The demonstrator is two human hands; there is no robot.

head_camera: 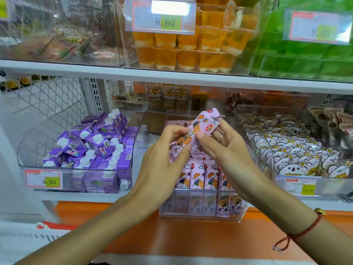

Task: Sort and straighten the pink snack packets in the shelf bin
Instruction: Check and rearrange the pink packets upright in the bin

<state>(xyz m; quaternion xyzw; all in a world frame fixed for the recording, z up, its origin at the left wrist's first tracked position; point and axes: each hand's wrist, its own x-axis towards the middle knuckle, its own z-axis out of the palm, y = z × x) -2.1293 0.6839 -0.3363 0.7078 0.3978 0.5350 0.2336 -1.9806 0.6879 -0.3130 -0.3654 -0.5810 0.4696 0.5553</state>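
Two hands work above the clear bin [200,212] at the front edge of the lower shelf [86,197]. The left hand [162,159] and the right hand [225,144] both pinch a small bunch of pink snack packets [198,127], at least two, held tilted over the bin's middle. About five more pink packets [202,176] stand upright in a row inside the bin, partly hidden by the wrists. To the left sits a bin of purple cartons [91,148], too many to count; to the right, a bin of koala-print packets [292,150]. Orange jelly cups [183,50] fill a bin on the upper shelf.
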